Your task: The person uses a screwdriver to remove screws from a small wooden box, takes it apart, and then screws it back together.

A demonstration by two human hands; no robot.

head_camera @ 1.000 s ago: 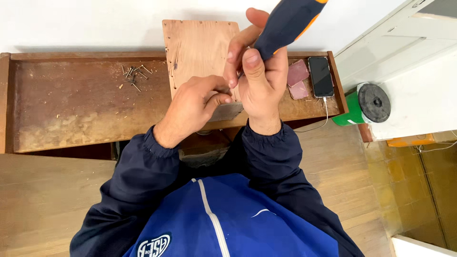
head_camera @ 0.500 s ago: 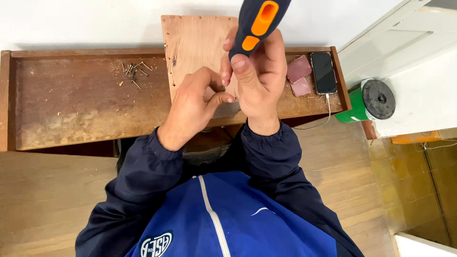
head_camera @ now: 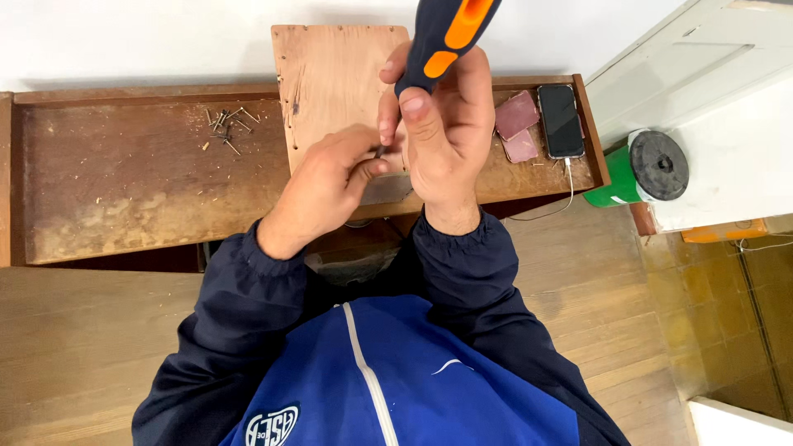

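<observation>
Change: over the last second your screwdriver (head_camera: 446,41) swings from a slant toward the right to nearly upright, and your hands draw closer over the board; the tip now seems lined up for driving.
Right hand: your right hand (head_camera: 442,136) is closed firmly round the lower handle, thumb pressed along its front, nothing else in it.
Left hand: your left hand (head_camera: 326,186) is pinched at thumb and forefinger on something small and dark at the tool's tip (probably a screw, too small to be sure); the other fingers are curled in.
Screwdriver: chunky navy handle with orange rubbery inlays, standing up toward the camera; its shaft is hidden behind your hands.
Plywood board (head_camera: 339,91): pale reddish, smooth-faced, rectangular, with a row of small holes or fastener heads along its left and top edges; it lies on the workbench (head_camera: 124,190) directly under both hands.
Workbench: dark, worn, stained wood with a raised rim.
Loose screws (head_camera: 227,124): a small scattered heap, thin and metallic, well to the left of the board.
Right end of bench: two pinkish sandpaper pieces (head_camera: 516,124) beside a black phone (head_camera: 560,120) with a white cable.
</observation>
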